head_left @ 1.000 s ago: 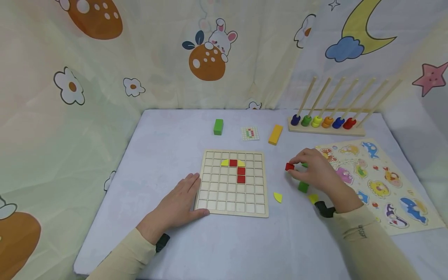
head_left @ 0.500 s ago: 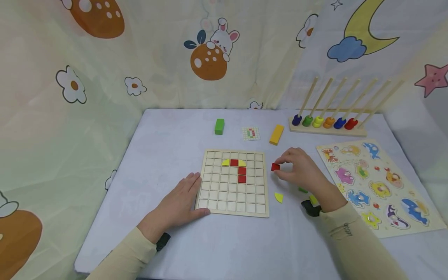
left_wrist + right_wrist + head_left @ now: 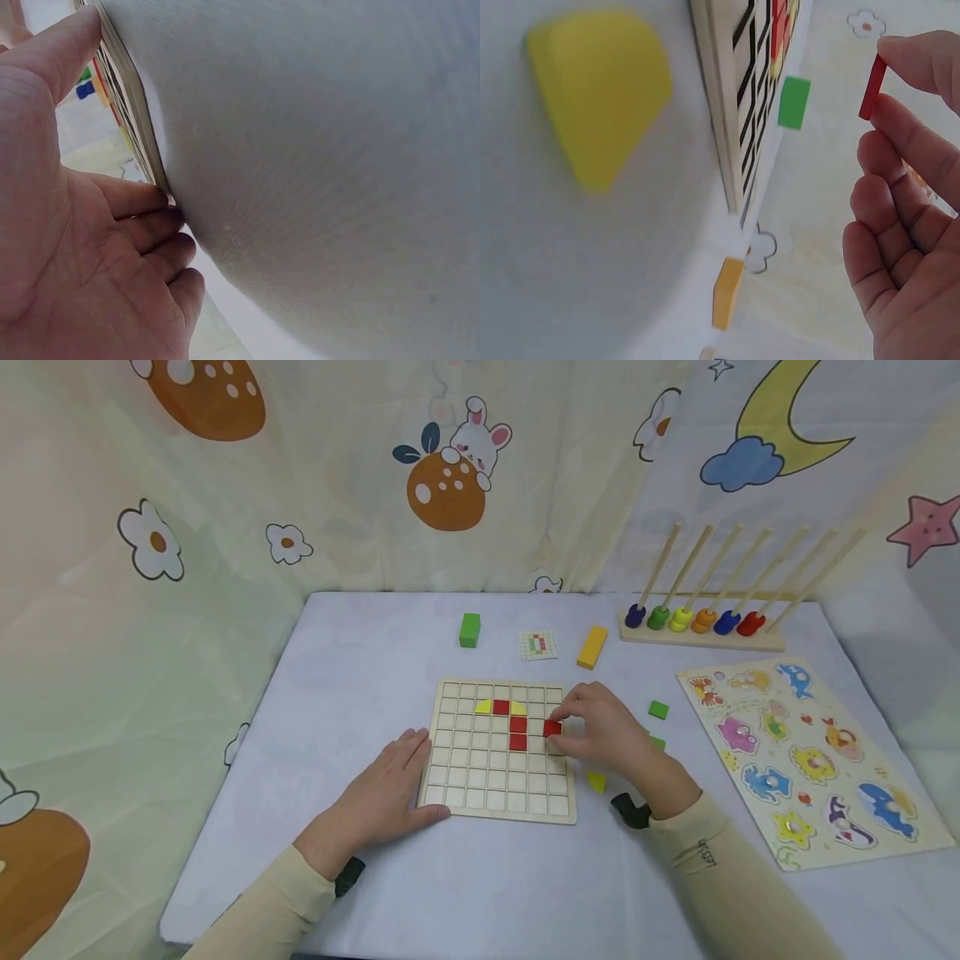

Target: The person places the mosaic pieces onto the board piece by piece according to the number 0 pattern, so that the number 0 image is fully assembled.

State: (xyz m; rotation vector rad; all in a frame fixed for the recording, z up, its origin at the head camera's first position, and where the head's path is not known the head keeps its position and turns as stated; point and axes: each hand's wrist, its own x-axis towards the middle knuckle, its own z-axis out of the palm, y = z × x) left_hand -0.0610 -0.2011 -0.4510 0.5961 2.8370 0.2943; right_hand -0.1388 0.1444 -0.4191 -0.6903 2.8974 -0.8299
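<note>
I see a bead rack (image 3: pixel 701 625), an animal puzzle (image 3: pixel 806 756) and a green block (image 3: pixel 469 630) on the counter (image 3: pixel 360 660).

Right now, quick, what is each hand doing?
Left hand: open, fingers flat against the left edge of the grid board.
Right hand: fingers pinching a red tile over the board.

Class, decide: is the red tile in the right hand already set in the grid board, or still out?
Out: right hand pinches red tile above the board.
</note>
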